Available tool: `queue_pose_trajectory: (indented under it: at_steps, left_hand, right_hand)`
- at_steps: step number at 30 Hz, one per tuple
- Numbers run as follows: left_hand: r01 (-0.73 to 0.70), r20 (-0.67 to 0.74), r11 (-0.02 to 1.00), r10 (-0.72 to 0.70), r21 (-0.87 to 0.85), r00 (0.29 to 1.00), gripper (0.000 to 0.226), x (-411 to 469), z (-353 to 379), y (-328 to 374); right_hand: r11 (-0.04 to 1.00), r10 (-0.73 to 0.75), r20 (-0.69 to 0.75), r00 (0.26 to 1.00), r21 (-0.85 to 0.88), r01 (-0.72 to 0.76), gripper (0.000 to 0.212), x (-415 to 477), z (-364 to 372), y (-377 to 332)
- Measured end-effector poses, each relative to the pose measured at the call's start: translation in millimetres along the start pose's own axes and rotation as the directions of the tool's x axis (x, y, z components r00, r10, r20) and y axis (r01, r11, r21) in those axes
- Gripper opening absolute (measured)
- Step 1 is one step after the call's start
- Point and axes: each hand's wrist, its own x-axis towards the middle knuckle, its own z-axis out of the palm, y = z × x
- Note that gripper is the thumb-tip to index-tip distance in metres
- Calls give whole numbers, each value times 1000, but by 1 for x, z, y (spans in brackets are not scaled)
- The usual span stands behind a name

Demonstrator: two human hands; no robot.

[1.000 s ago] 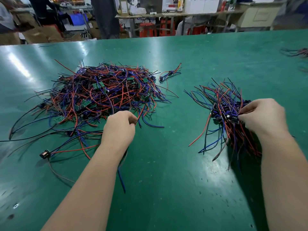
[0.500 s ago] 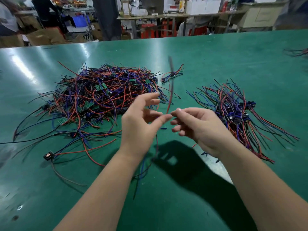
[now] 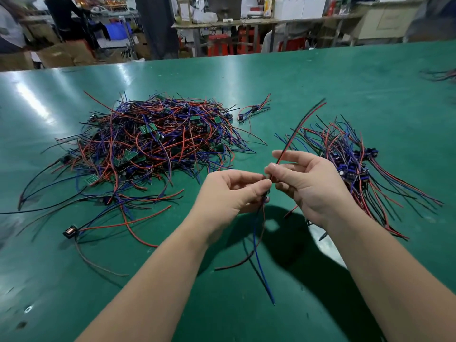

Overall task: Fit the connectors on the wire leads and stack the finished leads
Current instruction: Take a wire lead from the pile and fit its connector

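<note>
A big tangled heap of red, blue and black wire leads (image 3: 153, 146) with small green boards lies at the left of the green table (image 3: 320, 77). A smaller stack of leads (image 3: 355, 166) lies at the right. My left hand (image 3: 232, 193) and my right hand (image 3: 311, 178) meet above the table between them. My left hand pinches one lead's small dark part, with blue and dark red wires (image 3: 261, 255) hanging down from it. My right hand pinches that lead's red and black wires (image 3: 301, 127), which stick up and away to the right.
A single lead with a black connector (image 3: 70, 230) lies at the near left. A small loose lead (image 3: 254, 109) lies behind the heap. More wires (image 3: 441, 75) show at the far right edge. Benches, boxes and people stand beyond the table.
A second ago my left hand was at the heap and my right hand at the stack. Both came together at the middle, and each now pinches the lifted lead.
</note>
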Motion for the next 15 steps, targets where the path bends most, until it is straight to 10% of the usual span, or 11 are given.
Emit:
queue_pose_trajectory:
  at_steps: [8, 15]
  left_hand:
    - [119, -3, 993, -119, 17, 993, 9, 0, 3, -2]
    - [252, 342, 951, -300, 179, 890, 10, -13, 6, 2]
  right_hand:
    - [991, 29, -13, 1000, -133, -30, 12, -1, -1, 1]
    - [987, -70, -337, 939, 110, 113, 16, 9, -26, -24]
